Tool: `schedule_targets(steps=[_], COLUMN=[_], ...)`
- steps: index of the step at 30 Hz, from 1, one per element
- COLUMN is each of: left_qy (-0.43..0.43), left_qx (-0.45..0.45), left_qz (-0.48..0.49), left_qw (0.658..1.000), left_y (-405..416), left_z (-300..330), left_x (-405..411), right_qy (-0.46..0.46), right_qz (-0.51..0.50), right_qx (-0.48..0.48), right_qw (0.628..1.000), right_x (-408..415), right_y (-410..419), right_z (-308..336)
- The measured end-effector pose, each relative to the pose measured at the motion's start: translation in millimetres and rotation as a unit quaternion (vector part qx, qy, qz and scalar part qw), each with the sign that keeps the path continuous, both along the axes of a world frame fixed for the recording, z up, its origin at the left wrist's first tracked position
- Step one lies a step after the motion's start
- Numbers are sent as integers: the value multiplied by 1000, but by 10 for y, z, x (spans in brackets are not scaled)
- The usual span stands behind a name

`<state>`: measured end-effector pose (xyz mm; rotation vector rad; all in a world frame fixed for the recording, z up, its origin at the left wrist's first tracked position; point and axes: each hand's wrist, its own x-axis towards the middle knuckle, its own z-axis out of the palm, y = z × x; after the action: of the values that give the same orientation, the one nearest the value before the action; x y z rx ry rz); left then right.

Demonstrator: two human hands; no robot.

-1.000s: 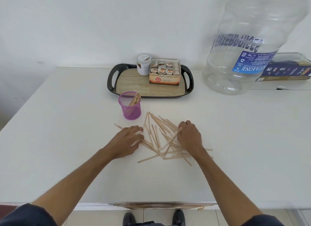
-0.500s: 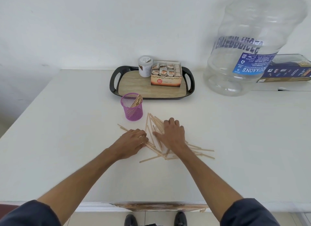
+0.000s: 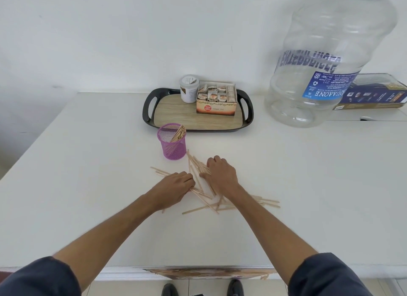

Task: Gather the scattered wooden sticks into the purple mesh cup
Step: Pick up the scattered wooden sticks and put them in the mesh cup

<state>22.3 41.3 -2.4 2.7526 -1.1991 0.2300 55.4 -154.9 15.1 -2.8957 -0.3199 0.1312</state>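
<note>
Two hands, left hand (image 3: pixel 176 185) and right hand (image 3: pixel 220 174), fingers curled on scattered wooden sticks (image 3: pixel 207 198), one purple mesh cup (image 3: pixel 172 144) nearby

Right hand (image 3: pixel 221 174) now lies closer to left hand (image 3: pixel 176 185), the wooden sticks (image 3: pixel 198 165) between them bunched tighter than before.

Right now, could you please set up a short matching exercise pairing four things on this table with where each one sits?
Things:
1. purple mesh cup
2. tea box
3. clear water jug
4. loose wooden sticks

Places:
A. on the black tray, beside a white jar
B. spread flat on the table under both hands
C. far right, by the wall
D. just in front of the tray, some sticks standing inside

Pairs: 1-D, 2-A, 3-C, 4-B
</note>
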Motion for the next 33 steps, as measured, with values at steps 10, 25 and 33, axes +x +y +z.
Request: schedule_targets(steps=[10, 25, 33], left_qy=[-44, 84, 241], left_qx=[50, -247, -441], left_qz=[-13, 97, 189], left_qw=[998, 961, 844], left_y=[-25, -73, -301], left_z=[114, 342, 563], left_x=[2, 71, 251], right_qy=[-26, 60, 103], right_qz=[36, -65, -128], right_qx=[-63, 254, 558], right_qw=[997, 963, 814], right_x=[-56, 146, 199], right_y=[53, -391, -570], right_z=[30, 127, 319])
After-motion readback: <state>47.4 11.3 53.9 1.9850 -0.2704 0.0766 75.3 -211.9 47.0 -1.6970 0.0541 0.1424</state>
